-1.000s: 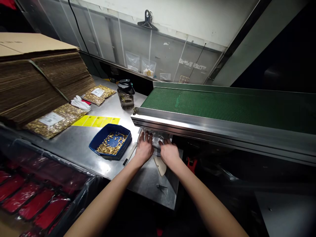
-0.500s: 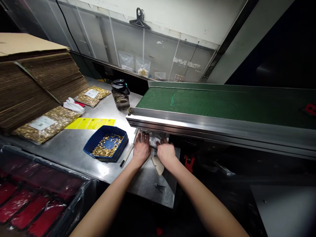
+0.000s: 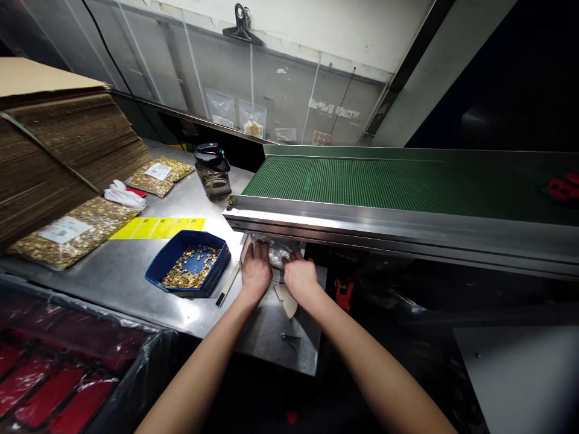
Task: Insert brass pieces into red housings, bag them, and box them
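A crumpled clear plastic bag [image 3: 279,252] lies partly under the front edge of the conveyor, and both hands are on it. My left hand [image 3: 256,276] has its fingers bent over the bag's left side. At the right side, my right hand [image 3: 300,278] pinches the plastic with curled fingers. What lies inside the bag cannot be made out. Below the hands is a beige curved piece [image 3: 285,300] on the metal table. Left of my left hand are a thin pale strip with a dark end [image 3: 228,284] and a blue tray [image 3: 156,271] holding small gold-coloured pieces.
A green conveyor belt [image 3: 344,184] runs off to the right, close above the hands. Left are a stack of cardboard [image 3: 58,138], filled bags [image 3: 85,232], yellow labels [image 3: 158,228] and a lidded jug [image 3: 213,175]. A plastic-lined bin [image 3: 149,346] with red packs stands lower left.
The view has shifted slightly, so most things sit a little further left. Both hands stay on the plastic bag, with only slight finger movement.
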